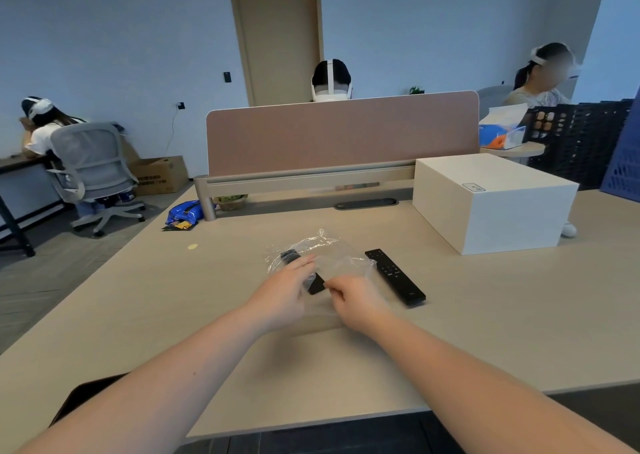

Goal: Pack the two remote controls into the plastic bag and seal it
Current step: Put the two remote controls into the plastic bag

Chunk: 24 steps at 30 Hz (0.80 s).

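A clear, crumpled plastic bag [332, 257] lies on the beige desk [485, 315] in front of me. One black remote control [316, 284] lies partly inside the bag; its near end sticks out between my hands. My left hand [284, 290] rests on that remote and the bag's left side, fingers bent over it. My right hand [356, 297] pinches the bag's near edge just right of the remote's end. A second, long black remote control [394, 276] lies bare on the desk to the right of the bag, touched by neither hand.
A large white box [491, 200] stands at the back right. A pink divider panel [343, 134] runs along the desk's far edge. A blue snack packet [185, 212] lies at the far left. Other people sit at desks beyond.
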Motion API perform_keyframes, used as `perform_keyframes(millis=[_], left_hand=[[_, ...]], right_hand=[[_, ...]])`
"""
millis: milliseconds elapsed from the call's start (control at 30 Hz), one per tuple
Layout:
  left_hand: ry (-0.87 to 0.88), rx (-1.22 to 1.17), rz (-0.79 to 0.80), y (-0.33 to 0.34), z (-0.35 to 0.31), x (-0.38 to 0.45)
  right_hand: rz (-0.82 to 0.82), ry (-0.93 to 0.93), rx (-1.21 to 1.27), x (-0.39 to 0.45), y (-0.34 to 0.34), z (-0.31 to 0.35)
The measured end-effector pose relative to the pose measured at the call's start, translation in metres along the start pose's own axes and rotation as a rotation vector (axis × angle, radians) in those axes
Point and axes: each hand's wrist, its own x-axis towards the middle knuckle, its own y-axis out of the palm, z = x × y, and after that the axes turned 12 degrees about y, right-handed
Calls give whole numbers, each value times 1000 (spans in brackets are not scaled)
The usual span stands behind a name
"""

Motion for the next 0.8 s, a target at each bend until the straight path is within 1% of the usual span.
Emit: perform_keyframes(millis=[100, 133, 200, 267, 333, 400, 467, 567, 633, 700, 800], left_hand=[[-7, 8, -12, -2, 1, 1], [-15, 6, -20, -2, 1, 1], [-25, 2, -43, -2, -2, 1], [-24, 0, -63, -2, -7, 0], [-21, -8, -70, -3, -11, -1], [-25, -9, -60, -2, -11, -1], [-35, -2, -40, -1, -11, -2], [-30, 17, -10, 0, -11, -4], [-31, 20, -2, 0, -10, -5], [-45, 13, 2, 1, -9, -4], [-61, 4, 0, 1, -12, -1]], right_hand=[[-269, 31, 44, -7, -23, -12], [-334, 61, 56, -8, -30, -18], [-379, 177, 46, -9, -40, -30], [-333, 319, -27, -10, -46, -43], [-233, 429, -148, -12, -45, -52], [-131, 503, -230, -14, -41, -59], [-79, 530, -273, -15, -36, -64], [-99, 523, -271, -13, -32, -67], [-112, 540, -222, -12, -33, -65], [-131, 569, -108, -11, -39, -61], [-216, 587, 77, -17, -54, -50]])
